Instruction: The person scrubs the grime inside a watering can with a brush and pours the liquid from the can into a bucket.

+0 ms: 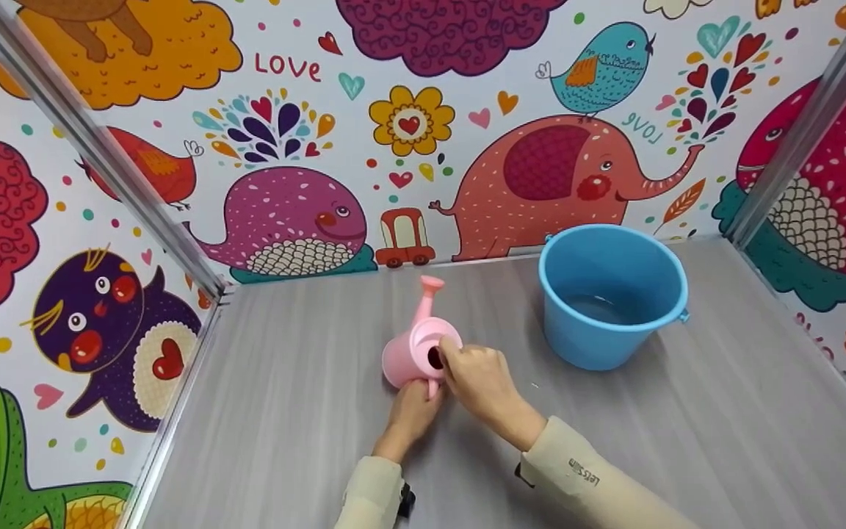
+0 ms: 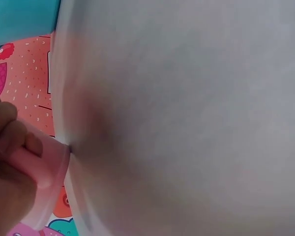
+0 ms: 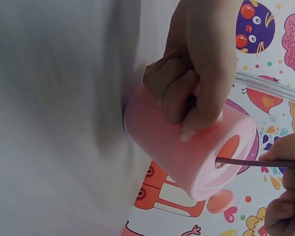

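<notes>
A pink watering can stands on the grey table, its spout and round sprinkler head pointing toward the back wall. My left hand grips the can's handle, and the left wrist view shows its fingers curled round it. Over the can's top, my right hand pinches a thin dark stick-like thing. This slim piece reaches into the can's top opening; its far end is hidden inside, so its kind cannot be told.
A blue bucket stands to the right of the can, near the back wall, with what looks like a little water at its bottom. Walls with cartoon animals and metal corner posts bound the grey table at the back and sides.
</notes>
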`<action>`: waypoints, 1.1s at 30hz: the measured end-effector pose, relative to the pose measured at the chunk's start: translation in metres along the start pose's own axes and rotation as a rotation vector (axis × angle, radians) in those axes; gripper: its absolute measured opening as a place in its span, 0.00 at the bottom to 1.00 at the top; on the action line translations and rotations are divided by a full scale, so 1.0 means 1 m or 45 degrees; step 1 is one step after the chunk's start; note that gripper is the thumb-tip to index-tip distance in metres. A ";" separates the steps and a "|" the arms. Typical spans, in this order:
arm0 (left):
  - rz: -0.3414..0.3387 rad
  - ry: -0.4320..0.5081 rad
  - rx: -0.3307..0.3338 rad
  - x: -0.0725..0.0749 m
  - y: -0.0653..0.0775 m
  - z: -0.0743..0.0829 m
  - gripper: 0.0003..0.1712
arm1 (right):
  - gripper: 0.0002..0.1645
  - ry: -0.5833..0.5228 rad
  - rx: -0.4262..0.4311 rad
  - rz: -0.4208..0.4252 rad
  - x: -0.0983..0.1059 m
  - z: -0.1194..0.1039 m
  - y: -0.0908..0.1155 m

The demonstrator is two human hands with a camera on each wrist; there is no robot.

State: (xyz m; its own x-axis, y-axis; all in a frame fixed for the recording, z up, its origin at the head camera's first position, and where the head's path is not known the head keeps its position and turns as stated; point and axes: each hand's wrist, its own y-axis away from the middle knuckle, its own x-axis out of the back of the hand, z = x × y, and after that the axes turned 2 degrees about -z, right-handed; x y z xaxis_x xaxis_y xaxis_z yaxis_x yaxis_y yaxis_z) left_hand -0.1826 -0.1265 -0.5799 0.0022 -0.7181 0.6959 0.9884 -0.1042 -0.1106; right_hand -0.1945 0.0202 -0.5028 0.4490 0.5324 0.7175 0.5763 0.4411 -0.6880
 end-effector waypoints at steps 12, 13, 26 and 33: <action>-0.023 -0.041 0.022 0.000 0.000 0.006 0.17 | 0.13 -0.008 -0.124 -0.107 -0.019 0.010 -0.003; -0.022 -0.048 0.017 0.000 0.000 0.006 0.16 | 0.12 0.003 -0.123 -0.111 -0.021 0.010 -0.003; -0.011 -0.103 -0.026 -0.001 0.001 0.003 0.13 | 0.10 0.118 -0.003 -0.106 -0.021 0.004 0.003; -0.008 -0.062 -0.053 0.002 0.001 0.000 0.14 | 0.11 0.114 0.060 -0.030 -0.004 0.000 -0.001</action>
State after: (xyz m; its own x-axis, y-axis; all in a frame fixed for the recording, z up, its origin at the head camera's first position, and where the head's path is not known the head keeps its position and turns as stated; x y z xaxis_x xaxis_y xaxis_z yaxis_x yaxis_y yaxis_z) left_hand -0.1819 -0.1279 -0.5791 0.0042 -0.6830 0.7304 0.9812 -0.1382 -0.1349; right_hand -0.1969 0.0177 -0.5045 0.4961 0.4556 0.7391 0.5556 0.4876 -0.6735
